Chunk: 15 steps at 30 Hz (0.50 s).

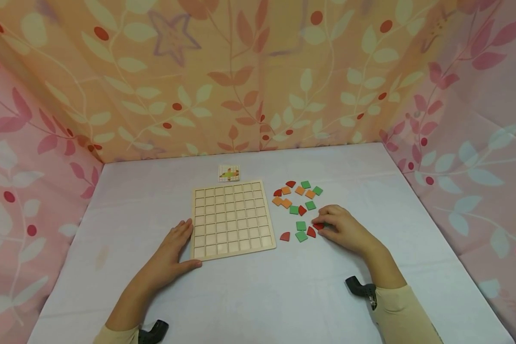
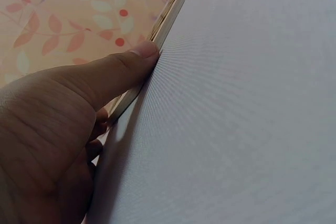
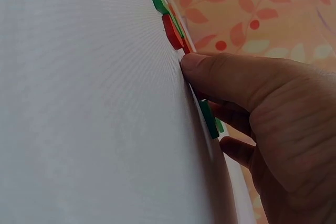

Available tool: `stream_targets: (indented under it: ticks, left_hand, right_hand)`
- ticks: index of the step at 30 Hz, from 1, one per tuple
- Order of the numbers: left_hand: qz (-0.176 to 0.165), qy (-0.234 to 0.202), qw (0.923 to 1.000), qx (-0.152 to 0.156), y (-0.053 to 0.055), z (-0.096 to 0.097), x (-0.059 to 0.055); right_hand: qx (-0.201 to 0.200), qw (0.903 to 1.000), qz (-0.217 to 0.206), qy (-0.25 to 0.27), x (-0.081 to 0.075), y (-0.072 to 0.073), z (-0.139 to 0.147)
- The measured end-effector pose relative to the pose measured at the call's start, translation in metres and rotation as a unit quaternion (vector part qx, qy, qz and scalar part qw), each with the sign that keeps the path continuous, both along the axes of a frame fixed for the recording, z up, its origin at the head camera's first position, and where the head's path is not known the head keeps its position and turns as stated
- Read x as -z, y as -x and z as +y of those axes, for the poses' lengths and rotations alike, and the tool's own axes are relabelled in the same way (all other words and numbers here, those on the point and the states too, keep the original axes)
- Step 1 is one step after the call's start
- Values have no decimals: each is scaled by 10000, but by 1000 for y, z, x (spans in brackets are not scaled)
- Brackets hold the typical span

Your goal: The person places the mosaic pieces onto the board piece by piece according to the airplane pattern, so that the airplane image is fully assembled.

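Note:
A pale wooden grid board [image 1: 233, 220] lies flat on the white table. Along its left edge rest the fingers of my left hand [image 1: 172, 253], fairly straight, while the thumb touches the front edge near the corner; that thumb [image 2: 121, 72] also shows against the board's side in the left wrist view. Right of the board, my right hand [image 1: 344, 228] pinches a red quarter-circle tile [image 1: 317, 226] between thumb and fingers, low over the table. Fingers partly cover this tile. Close by lie another red quarter-circle tile [image 1: 311, 232] and a green square tile [image 1: 301, 236].
Several orange square tiles [image 1: 300, 190], green tiles [image 1: 311, 205] and red tiles [image 1: 290, 184] lie scattered right of the board. Behind the board is a small pattern card [image 1: 229, 173]. Patterned cloth [image 1: 258, 86] hangs at the table's back and sides.

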<state>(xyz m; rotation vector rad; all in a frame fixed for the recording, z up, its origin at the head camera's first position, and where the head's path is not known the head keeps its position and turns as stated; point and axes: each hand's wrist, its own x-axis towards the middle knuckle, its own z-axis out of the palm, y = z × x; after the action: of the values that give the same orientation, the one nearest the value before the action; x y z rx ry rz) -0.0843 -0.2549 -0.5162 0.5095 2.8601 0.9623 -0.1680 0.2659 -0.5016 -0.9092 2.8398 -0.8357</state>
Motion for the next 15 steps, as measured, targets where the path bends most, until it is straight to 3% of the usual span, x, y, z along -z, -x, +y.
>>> stream_targets:
  ticks: [6, 15]
  left_hand:
    - [98, 14, 9999, -16, 1, 1, 1]
    - [-138, 115, 9998, -84, 1, 0, -1]
  right_hand:
    - [84, 10000, -16, 27, 1, -1, 2]
    - [-27, 9985, 81, 534, 5, 1, 3]
